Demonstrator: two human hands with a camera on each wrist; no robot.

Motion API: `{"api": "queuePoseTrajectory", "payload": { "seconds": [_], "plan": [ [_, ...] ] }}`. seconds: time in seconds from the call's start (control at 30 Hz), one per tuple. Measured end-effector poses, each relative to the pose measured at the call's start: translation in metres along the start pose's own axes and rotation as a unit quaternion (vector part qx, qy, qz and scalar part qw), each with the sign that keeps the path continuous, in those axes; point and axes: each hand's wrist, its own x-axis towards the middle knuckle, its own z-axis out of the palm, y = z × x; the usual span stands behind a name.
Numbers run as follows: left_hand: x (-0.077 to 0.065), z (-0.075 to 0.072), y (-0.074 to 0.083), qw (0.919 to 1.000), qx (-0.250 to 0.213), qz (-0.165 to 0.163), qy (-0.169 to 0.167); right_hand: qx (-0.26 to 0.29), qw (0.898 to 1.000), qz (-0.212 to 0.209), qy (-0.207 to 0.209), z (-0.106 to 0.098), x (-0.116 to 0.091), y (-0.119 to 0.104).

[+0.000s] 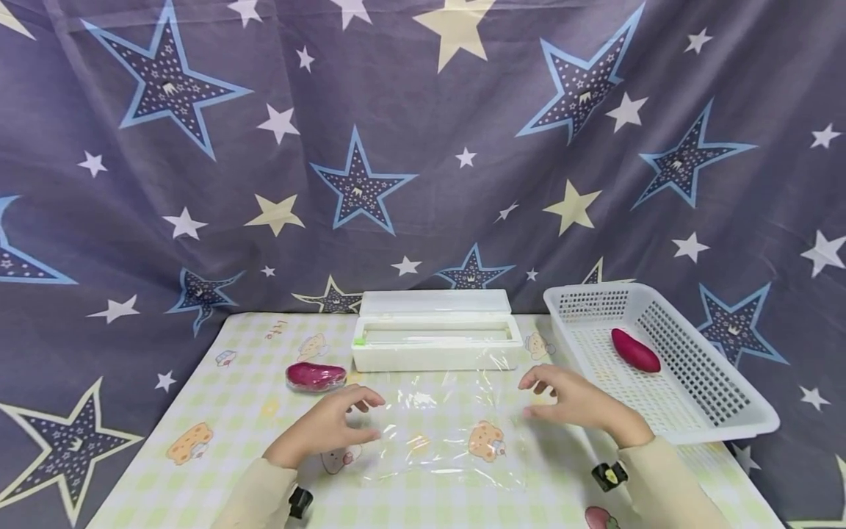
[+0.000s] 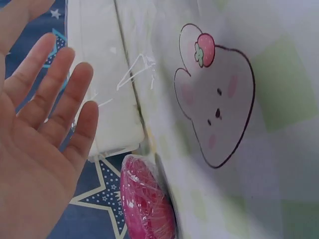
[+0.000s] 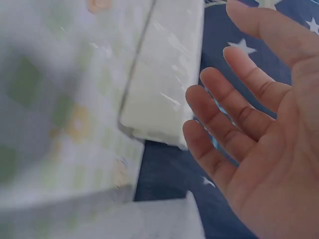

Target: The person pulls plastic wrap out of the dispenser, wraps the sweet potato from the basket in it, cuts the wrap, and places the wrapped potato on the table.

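A clear sheet of plastic wrap (image 1: 443,441) stretches over the tablecloth in front of a white plastic wrap dispenser box (image 1: 436,356), whose lid (image 1: 436,303) is raised. My left hand (image 1: 333,422) is at the sheet's left side, fingers relaxed and apart, holding nothing. On the sheet's right side, my right hand (image 1: 575,400) also hovers with loose, spread fingers. The left wrist view shows the left palm (image 2: 45,134) bare, and the right palm (image 3: 259,134) looks the same in its own view. Beyond my left hand lies a purple-red sweet potato (image 1: 316,377) wrapped in film.
A white perforated basket (image 1: 700,415) stands at the right, with an unwrapped purple-red sweet potato (image 1: 636,351) inside. The table has a green-checked cloth (image 1: 218,397) with cartoon prints. A starry curtain (image 1: 410,95) hangs right behind the table's back edge.
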Motion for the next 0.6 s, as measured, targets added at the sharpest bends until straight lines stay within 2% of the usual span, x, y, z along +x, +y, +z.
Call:
{"api": "queuePoseTrajectory", "payload": {
  "seconds": [0.1,0.3,0.47,0.6],
  "plan": [
    [0.001,0.002,-0.001,0.9999,0.002,0.007,0.013,-0.017,1.0,0.005,0.015,-0.014,0.003,-0.001],
    [0.002,0.008,0.0,0.9996,-0.002,-0.004,0.028,-0.031,0.998,0.022,0.042,-0.044,0.006,0.001],
    [0.003,0.012,0.001,0.9995,-0.005,-0.009,0.029,-0.037,0.997,0.031,0.063,-0.066,0.005,0.007],
    [0.004,0.015,0.003,0.9996,-0.013,-0.003,0.025,-0.073,0.993,0.037,0.089,-0.081,0.003,0.016]
  ]
}}
